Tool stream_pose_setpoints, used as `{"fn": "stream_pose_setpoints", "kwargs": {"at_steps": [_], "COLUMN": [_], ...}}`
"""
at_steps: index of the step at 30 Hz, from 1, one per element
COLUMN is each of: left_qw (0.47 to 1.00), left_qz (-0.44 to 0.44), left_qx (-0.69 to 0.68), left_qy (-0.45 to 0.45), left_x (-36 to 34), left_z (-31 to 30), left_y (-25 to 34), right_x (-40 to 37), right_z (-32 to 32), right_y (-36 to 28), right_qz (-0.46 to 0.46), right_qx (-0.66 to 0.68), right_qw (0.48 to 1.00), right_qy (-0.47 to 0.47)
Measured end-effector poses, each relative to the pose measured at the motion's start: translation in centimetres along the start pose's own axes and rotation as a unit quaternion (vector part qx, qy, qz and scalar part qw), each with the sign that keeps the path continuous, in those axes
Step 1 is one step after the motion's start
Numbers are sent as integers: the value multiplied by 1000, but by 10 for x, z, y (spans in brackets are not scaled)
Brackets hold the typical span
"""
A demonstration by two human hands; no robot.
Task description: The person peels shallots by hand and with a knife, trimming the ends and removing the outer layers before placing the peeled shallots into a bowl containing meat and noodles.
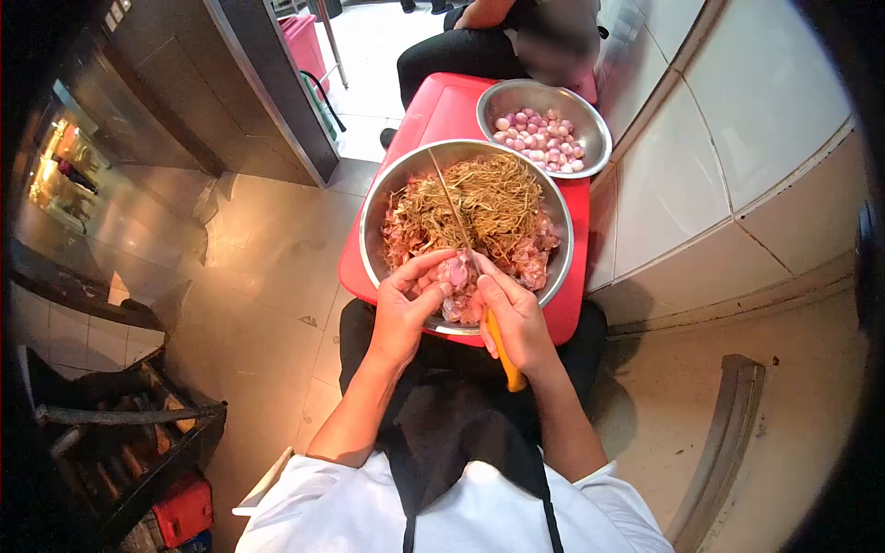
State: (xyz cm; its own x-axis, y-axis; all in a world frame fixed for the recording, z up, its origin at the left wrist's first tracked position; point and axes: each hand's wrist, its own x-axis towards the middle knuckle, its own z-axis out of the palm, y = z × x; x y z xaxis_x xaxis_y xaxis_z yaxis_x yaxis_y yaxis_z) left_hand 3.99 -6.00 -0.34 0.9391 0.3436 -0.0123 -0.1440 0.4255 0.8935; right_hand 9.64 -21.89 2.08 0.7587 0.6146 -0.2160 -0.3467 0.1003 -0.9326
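Observation:
My left hand (406, 309) pinches a pinkish shallot (454, 271) between thumb and fingers, above the near side of a large steel bowl (371, 230). In my right hand (522, 324) is a knife (505, 352) with a yellow handle. Its long narrow blade points away from me across the bowl, and the part nearest the handle is close beside the shallot. Dry, stringy brown roots (479, 192) heap up in the bowl's middle and far part. Pink shallots and skins (532, 258) show around them and under my hands.
A smaller steel bowl (597, 120) of peeled shallots (544, 138) stands behind the large one, both on a red seat-like surface (419, 115). Another person (452, 60) sits at the far end. White tiled wall (710, 138) runs close on the right; a dark rack (129, 433) is at left.

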Motion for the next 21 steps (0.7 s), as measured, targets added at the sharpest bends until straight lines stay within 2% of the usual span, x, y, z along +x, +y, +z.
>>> {"fn": "stream_pose_setpoints", "kwargs": {"at_steps": [6, 9, 12, 15, 18, 21], "left_qw": [999, 999, 1000, 999, 993, 989], "left_qz": [-25, -7, 26, 30, 92, 89], "left_qx": [-27, -28, 0, 31, 68, 115], "left_qy": [-12, -16, -2, 19, 16, 24], "left_x": [2, 3, 2, 4, 7, 5], "left_z": [0, -2, -1, -1, 0, -4], "left_y": [-2, -4, 1, 4, 1, 0], "right_x": [-1, -1, 0, -4, -10, -13], "right_z": [-4, 0, -3, -3, 0, 1], "right_y": [2, 3, 1, -5, -13, -16], "right_qz": [-3, 3, 4, -4, -12, -3], "right_qx": [-26, -74, -37, -4, -29, -71], "right_qw": [1000, 997, 999, 1000, 999, 996], "right_qy": [-9, 27, 29, 17, -27, -55]}}
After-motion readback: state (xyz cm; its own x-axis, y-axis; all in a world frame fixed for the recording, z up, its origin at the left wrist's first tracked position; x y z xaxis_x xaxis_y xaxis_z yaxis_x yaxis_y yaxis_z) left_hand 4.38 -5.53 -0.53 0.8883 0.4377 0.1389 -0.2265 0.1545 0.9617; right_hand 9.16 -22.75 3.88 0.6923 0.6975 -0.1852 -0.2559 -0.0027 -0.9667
